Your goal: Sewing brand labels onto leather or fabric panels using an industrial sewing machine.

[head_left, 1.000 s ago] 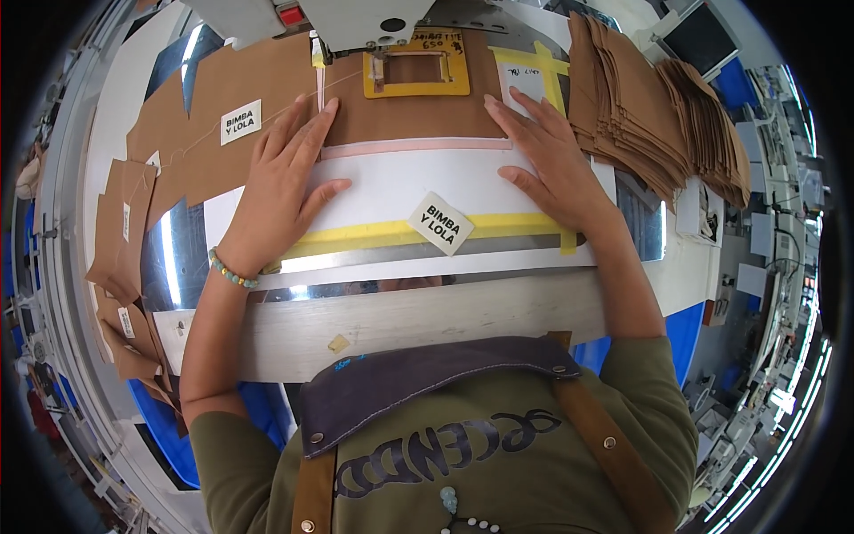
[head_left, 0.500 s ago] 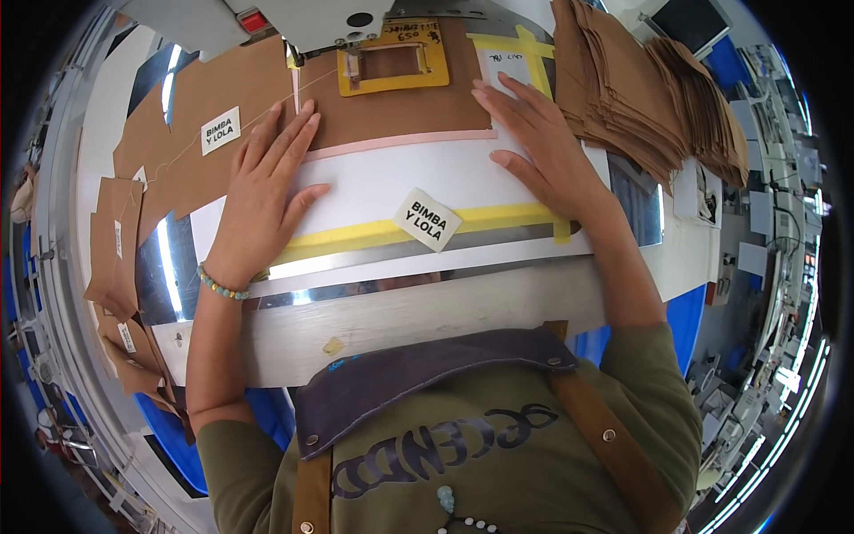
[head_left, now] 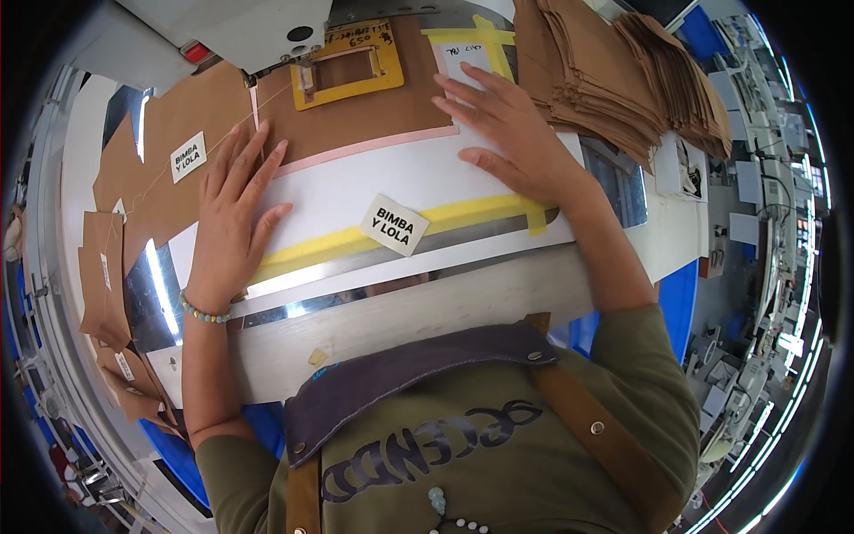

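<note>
My left hand (head_left: 233, 209) lies open, fingers outstretched, on the brown sheet and white work sheet (head_left: 329, 191) left of a pink strip (head_left: 356, 148). My right hand (head_left: 503, 133) rests open at the sheet's right, fingertips on a white paper (head_left: 455, 55) edged with yellow tape. Between them a small white label (head_left: 394, 224) lies over a yellow tape band (head_left: 311, 247). A yellow rectangular template (head_left: 384, 76) sits on the brown piece (head_left: 347, 116), by the sewing machine head (head_left: 258, 36). A thread runs leftward across brown pieces (head_left: 151, 160) carrying white labels.
Stacks of brown pieces (head_left: 596, 80) lie at the right beside a white box (head_left: 680, 169). Folded brown pieces (head_left: 105, 276) hang at the left edge. Blue bins (head_left: 676, 294) sit below the table. A screen and other workstations line the right rim.
The view has turned, so the machine, template and labels appear further left in the picture. Both hands stay open and flat on the work, with little visible movement relative to it.
</note>
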`<action>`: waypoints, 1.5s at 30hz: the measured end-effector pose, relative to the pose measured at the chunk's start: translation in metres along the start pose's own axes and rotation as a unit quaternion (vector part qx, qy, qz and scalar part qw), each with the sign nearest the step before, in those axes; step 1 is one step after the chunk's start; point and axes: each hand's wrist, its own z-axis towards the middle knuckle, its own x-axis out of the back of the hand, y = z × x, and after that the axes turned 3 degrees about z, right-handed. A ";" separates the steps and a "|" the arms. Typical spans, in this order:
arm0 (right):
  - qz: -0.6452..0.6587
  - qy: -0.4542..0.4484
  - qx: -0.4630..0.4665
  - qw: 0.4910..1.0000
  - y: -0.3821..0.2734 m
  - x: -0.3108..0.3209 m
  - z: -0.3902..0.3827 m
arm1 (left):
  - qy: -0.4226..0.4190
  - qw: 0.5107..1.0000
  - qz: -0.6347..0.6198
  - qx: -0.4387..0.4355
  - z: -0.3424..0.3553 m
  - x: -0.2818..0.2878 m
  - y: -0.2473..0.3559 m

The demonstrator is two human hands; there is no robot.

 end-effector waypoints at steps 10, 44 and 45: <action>-0.052 -0.048 0.015 0.997 -0.005 0.001 0.002 | 0.000 1.000 -0.016 -0.002 -0.001 0.002 -0.004; 0.008 0.023 0.112 0.993 -0.082 0.004 0.002 | 0.054 0.998 -0.008 -0.017 -0.002 -0.003 -0.006; 0.016 0.003 0.117 0.993 -0.091 -0.001 -0.002 | 0.054 0.998 -0.009 -0.018 -0.002 -0.002 -0.005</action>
